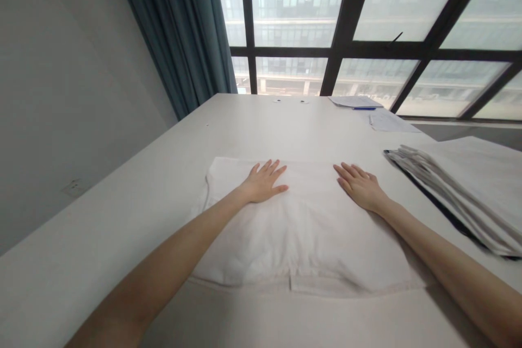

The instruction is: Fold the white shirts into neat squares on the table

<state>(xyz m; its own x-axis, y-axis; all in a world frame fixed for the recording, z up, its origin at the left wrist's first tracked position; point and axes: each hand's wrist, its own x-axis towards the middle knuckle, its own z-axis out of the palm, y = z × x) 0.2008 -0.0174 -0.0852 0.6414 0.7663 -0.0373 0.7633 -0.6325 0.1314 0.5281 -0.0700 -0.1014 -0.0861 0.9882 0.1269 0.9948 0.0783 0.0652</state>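
A white cloth garment (310, 239) lies spread on the white table, its far part fairly smooth and its nearer part creased. Along its near edge runs a seamed band with a short slit near the middle; which kind of garment it is, I cannot tell. My left hand (264, 182) rests flat on the far left part of the cloth, fingers spread. On the far right part lies my right hand (361, 187), palm down with fingers stretched out. Neither hand grips the fabric.
A stack of folded white cloth (473, 185) with a dark layer beneath lies at the table's right. Papers (354, 101) and a blue pen (364, 109) lie at the far right edge of the table (265, 130). Behind are a blue curtain (183, 27) and windows.
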